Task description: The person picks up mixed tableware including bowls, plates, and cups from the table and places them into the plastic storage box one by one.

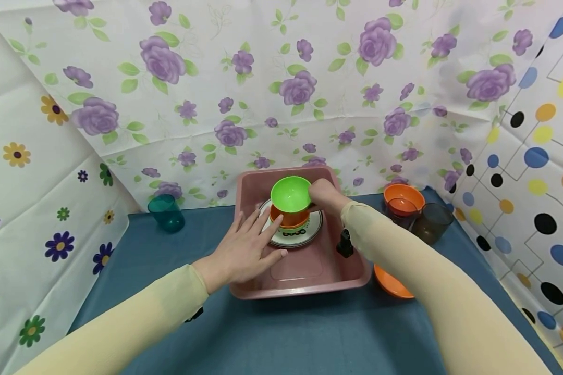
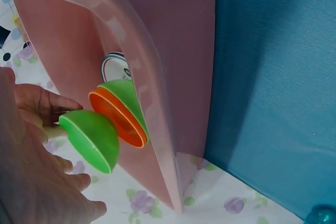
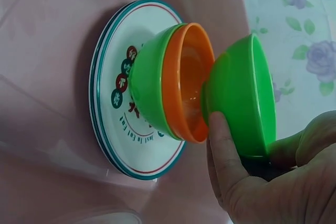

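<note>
My right hand (image 1: 326, 195) pinches the rim of a green bowl (image 1: 291, 194), thumb and fingers on its side in the right wrist view. The bowl is just above an orange bowl (image 3: 190, 82), which is nested in another green bowl (image 3: 149, 80). That stack stands on white plates (image 3: 144, 153) with green rims, inside a pink basin (image 1: 300, 286). Near the basin's left side, my left hand (image 1: 244, 250) is spread with its fingers straight, holding nothing. Whether the held bowl touches the orange one is hard to tell.
A teal cup (image 1: 167, 213) stands at the left on the blue cloth (image 1: 187, 239). To the right are an orange bowl (image 1: 403, 195), a dark cup (image 1: 432, 223) and another orange bowl (image 1: 393, 281) beside the basin. Flowered sheeting (image 1: 262, 94) rises behind.
</note>
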Demonstrator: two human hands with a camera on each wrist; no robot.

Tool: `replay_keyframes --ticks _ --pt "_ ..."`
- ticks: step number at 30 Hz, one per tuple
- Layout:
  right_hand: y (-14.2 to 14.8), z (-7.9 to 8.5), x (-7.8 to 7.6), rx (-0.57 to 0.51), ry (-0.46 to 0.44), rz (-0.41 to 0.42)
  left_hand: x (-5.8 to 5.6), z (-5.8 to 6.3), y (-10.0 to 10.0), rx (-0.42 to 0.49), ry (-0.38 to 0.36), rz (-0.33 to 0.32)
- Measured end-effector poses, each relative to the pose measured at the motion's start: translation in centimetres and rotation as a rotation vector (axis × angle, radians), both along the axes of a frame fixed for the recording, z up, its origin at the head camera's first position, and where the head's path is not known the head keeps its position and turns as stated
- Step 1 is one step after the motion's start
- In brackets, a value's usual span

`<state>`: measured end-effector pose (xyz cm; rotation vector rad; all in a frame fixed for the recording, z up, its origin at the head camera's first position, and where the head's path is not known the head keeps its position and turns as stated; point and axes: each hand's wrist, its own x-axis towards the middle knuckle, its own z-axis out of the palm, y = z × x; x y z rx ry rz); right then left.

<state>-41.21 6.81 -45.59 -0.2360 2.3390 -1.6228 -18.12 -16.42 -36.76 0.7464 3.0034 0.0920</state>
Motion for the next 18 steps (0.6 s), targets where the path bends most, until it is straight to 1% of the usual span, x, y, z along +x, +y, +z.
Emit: replay_keyframes --ticks 1,2,3,4,5,7,10,14,18 --pt "-0.4 2.3 1.9 0.027 -0.056 -0.038 -0.1 0.0 0.1 0.001 -0.003 0.001" --pt "-0.8 4.2 3.7 0.075 -0.069 -0.057 -0.2 0.0 0.1 0.0 -0.004 0.002" --pt "-0.9 5.4 4.8 0.086 -0.068 -0.058 -0.3 -0.1 0.2 -0.001 -0.004 0.002" --pt "-1.1 6.8 6.1 0.122 -0.08 -0.073 -0.3 -0.1 0.2 -0.005 -0.004 0.003" --pt "-1.2 7.5 6.8 0.133 -0.083 -0.074 -0.4 -0.2 0.3 -0.007 -0.003 0.003" --pt "-1.1 8.1 7.4 0.152 -0.073 -0.068 -0.5 -0.3 0.3 -0.012 0.005 -0.003" --pt "-0.9 8.0 7.6 0.163 -0.066 -0.063 -0.4 -0.4 0.4 -0.012 0.003 -0.007" --pt "-0.9 7.5 7.2 0.19 -0.059 -0.069 -0.4 -0.5 0.5 -0.007 -0.003 -0.007" --pt "-1.0 6.9 6.7 0.261 -0.028 -0.064 -0.4 -0.7 0.6 -0.021 -0.007 -0.002"
